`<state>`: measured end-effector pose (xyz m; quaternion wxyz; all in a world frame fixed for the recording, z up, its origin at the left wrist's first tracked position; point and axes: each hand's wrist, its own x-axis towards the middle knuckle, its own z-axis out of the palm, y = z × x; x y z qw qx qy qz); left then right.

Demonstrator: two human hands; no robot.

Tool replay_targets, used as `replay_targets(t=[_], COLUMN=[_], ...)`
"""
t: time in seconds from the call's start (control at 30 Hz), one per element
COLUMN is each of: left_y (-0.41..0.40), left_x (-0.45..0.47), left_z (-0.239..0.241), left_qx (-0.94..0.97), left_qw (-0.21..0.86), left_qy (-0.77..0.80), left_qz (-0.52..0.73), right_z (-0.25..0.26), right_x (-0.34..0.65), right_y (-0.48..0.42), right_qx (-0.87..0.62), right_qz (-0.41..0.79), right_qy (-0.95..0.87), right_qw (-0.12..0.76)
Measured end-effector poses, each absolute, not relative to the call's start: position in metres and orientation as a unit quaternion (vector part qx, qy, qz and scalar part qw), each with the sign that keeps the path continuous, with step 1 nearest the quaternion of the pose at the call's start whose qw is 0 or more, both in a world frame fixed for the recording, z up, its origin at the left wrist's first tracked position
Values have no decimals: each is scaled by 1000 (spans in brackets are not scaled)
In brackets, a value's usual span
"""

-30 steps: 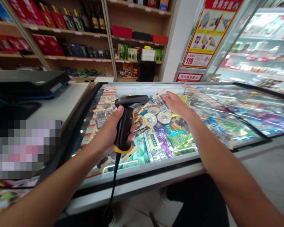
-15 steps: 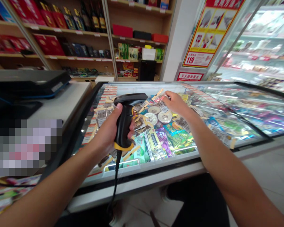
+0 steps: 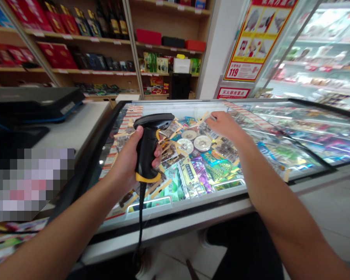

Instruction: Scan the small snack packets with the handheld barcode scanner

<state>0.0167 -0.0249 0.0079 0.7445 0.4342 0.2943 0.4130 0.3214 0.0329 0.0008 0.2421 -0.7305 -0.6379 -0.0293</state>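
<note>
My left hand (image 3: pixel 128 159) is wrapped round the handle of a black and yellow barcode scanner (image 3: pixel 147 149). The scanner's head points right, over the glass-topped freezer (image 3: pixel 189 213), and its cable hangs down in front. Across from it, my right hand (image 3: pixel 223 123) has its fingers closed at the edge of a small clear packet (image 3: pixel 207 127) with a tan paper strip; its fingertips are partly hidden. Between the hands lie several round silver-lidded tubs (image 3: pixel 202 143). Similar dark-filled packets (image 3: pixel 226 149) are spread around them. Green and purple frozen food bags (image 3: pixel 200 173) show nearer to me.
A counter (image 3: pixel 90 116) with a black device (image 3: pixel 35 101) stands left. Shelves with red boxes (image 3: pixel 148 37) and bottles (image 3: pixel 122 25) line the back. A red and yellow poster (image 3: pixel 259 39) hangs on the pillar, and a lit display fridge (image 3: pixel 329 58) stands right.
My right hand has moved right, and the packet at its fingers has shifted and turned with it. The scanner in my left hand has moved slightly left.
</note>
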Motion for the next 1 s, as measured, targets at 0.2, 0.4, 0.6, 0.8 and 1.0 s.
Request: replay_targets(t=[0.2,0.4,0.6,0.8,1.0], left_y=[-23,-22,-24,-20,-20], left_x=[18,16,17,19,18], left_z=[7,5,7,2,3], left_qx=[442,448,441,433,434], left_qw=[731,731,731,732,731], left_qy=[303,304,312,311,313], left_qz=[421,416,417,423,424], right_z=[6,-15,-49,-61,-49], right_x=[365,347,264,234,256], right_y=[29,40,65,82,72], right_qx=[-868,-807,-637,-643,-627], right_qz=[-7,-115,144,207,287], right_qy=[-495,-561,-666,-604,-536], right_qw=[18,148,360,424,488])
